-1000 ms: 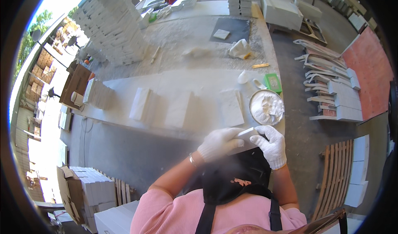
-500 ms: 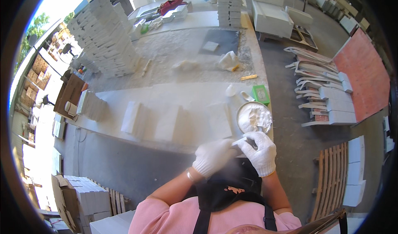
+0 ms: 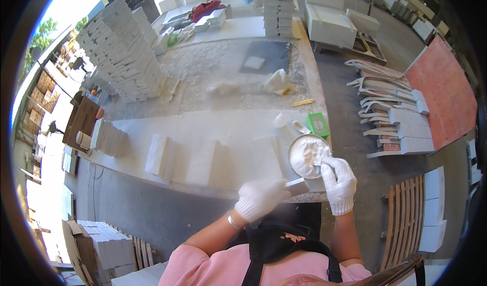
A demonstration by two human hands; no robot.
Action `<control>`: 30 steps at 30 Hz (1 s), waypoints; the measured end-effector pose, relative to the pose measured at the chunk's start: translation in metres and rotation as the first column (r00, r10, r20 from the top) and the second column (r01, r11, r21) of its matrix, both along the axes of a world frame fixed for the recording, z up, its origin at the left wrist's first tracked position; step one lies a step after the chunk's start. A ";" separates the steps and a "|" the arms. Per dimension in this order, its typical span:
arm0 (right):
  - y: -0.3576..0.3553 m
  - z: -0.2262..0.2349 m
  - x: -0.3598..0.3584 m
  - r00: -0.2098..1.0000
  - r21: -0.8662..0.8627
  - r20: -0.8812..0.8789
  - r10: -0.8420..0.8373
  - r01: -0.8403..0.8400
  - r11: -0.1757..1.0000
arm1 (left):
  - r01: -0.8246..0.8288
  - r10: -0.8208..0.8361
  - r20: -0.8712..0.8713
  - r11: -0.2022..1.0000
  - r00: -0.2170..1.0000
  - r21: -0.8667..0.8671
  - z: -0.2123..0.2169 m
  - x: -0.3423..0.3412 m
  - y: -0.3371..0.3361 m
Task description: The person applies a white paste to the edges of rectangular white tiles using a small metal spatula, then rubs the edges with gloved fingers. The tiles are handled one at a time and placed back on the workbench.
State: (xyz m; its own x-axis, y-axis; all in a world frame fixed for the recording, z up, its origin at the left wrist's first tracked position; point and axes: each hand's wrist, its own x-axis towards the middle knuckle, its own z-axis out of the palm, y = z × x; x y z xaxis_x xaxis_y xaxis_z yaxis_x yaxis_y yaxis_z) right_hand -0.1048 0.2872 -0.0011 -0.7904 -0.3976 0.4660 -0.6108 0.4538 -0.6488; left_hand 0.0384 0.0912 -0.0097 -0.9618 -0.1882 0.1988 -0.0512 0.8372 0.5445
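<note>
My left hand [image 3: 261,199], in a white knit glove, is closed on a small flat white slab [image 3: 297,186] that juts out to its right over the table's front edge. The hand is a little blurred. My right hand [image 3: 338,183], gloved likewise, is at the lower right rim of a round bowl [image 3: 290,160] filled with white paste or powder [image 3: 307,151]. Its fingers are pinched on what looks like a small flat scraper [image 3: 318,161], whose tip is at the white material. The glove hides most of that tool.
White slabs [image 3: 158,154] stand on the table [image 3: 233,126] left of the bowl. Behind the bowl are a green box [image 3: 318,124] and a yellow strip [image 3: 303,103]. Tall stacks of white pieces [image 3: 119,50] rise at the far left. A wooden pallet [image 3: 404,220] lies at the right.
My right hand has moved from the slab, right to the bowl's rim. The slab stays in my left hand and now shows its flat face. The view has shifted slightly.
</note>
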 end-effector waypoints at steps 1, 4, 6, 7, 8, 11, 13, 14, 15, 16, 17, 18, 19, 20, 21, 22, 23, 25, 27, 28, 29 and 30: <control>0.006 -0.002 -0.005 0.999 -0.019 -0.003 -0.045 0.045 0.999 | -0.005 0.001 0.115 0.999 0.993 0.032 0.002 0.000 -0.004; 0.025 -0.007 -0.017 0.990 0.095 -0.036 -0.137 0.140 0.985 | -0.047 0.009 0.345 0.993 0.939 0.104 0.008 -0.002 -0.021; 0.033 -0.013 -0.021 0.972 0.302 -0.191 -0.137 0.191 0.934 | -0.089 0.040 0.348 0.988 0.937 0.124 0.012 0.002 -0.031; 0.036 -0.017 -0.021 0.978 0.372 -0.135 -0.161 0.200 0.906 | -0.082 0.027 0.394 0.989 0.919 0.123 0.011 0.001 -0.036; 0.037 -0.021 -0.022 0.985 0.426 -0.066 -0.158 0.171 0.888 | -0.091 0.029 0.378 0.985 0.925 0.146 0.010 0.003 -0.037; 0.035 -0.035 -0.023 0.958 0.555 0.157 -0.238 0.114 0.824 | -0.087 0.038 0.296 0.984 0.954 0.156 0.006 -0.001 -0.042; 0.029 -0.042 -0.024 0.973 0.471 0.137 -0.183 0.098 0.877 | -0.077 0.035 0.293 0.988 0.955 0.135 0.004 -0.005 -0.042; 0.026 -0.043 -0.025 0.973 0.438 0.154 -0.174 0.090 0.895 | -0.066 0.027 0.287 0.990 0.957 0.127 0.005 -0.006 -0.041; 0.022 -0.045 -0.026 0.986 0.425 0.056 -0.157 0.118 0.897 | -0.052 0.014 0.306 0.992 0.952 0.118 0.006 -0.009 -0.041; 0.020 -0.044 -0.027 0.991 0.444 0.037 -0.128 0.099 0.891 | -0.033 -0.004 0.336 0.994 0.942 0.107 0.006 -0.012 -0.040; 0.017 -0.043 -0.028 0.992 0.483 0.053 -0.114 0.074 0.872 | 0.028 -0.046 0.368 0.998 0.929 0.056 0.007 -0.015 -0.039; 0.016 -0.041 -0.029 0.993 0.507 0.057 -0.105 0.062 0.860 | 0.030 -0.054 0.367 0.997 0.929 0.071 0.007 -0.018 -0.038; 0.015 -0.040 -0.029 0.998 0.487 0.040 -0.053 0.027 0.873 | 0.036 -0.060 0.352 0.997 0.934 0.074 0.008 -0.019 -0.037; 0.015 -0.038 -0.030 0.999 0.537 0.018 -0.042 0.025 0.843 | 0.040 -0.065 0.358 0.996 0.931 0.076 0.008 -0.019 -0.037; 0.014 -0.037 -0.030 1.000 0.586 0.000 -0.030 0.024 0.810 | 0.047 -0.079 0.358 0.994 0.930 0.096 0.008 -0.021 -0.037; 0.013 -0.037 -0.031 1.000 0.625 -0.015 -0.004 0.012 0.780 | 0.060 -0.092 0.334 0.993 0.938 0.106 0.008 -0.022 -0.037; 0.012 -0.038 -0.033 0.999 0.671 -0.043 -0.011 0.037 0.740 | 0.065 -0.098 0.327 0.992 0.940 0.112 0.007 -0.023 -0.037; 0.008 -0.042 -0.037 0.996 0.756 -0.091 -0.023 0.084 0.649 | 0.079 -0.115 0.312 0.989 0.943 0.126 0.007 -0.024 -0.037; 0.003 -0.047 -0.042 0.992 0.792 -0.127 0.017 0.091 0.604 | 0.096 -0.133 0.292 0.986 0.947 0.138 0.006 -0.025 -0.037; 0.002 -0.050 -0.044 0.989 0.793 -0.138 0.053 0.078 0.605 | 0.100 -0.135 0.286 0.986 0.949 0.134 0.006 -0.026 -0.036; 0.001 -0.052 -0.046 0.988 0.810 -0.125 0.086 0.051 0.584 | 0.107 -0.140 0.280 0.986 0.950 0.129 0.005 -0.026 -0.036; 0.001 -0.052 -0.048 0.987 0.810 -0.142 0.077 0.071 0.582 | 0.115 -0.145 0.276 0.986 0.950 0.124 0.005 -0.027 -0.036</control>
State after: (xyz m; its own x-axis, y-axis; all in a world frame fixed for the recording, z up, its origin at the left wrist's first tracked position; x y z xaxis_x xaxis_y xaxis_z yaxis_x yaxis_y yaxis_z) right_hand -0.1526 0.2880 -0.0536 -0.7406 -0.6697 0.0546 -0.6648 0.7421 0.0855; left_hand 0.0117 0.0547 -0.0046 -0.9930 -0.0629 -0.0997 -0.1109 0.7856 0.6087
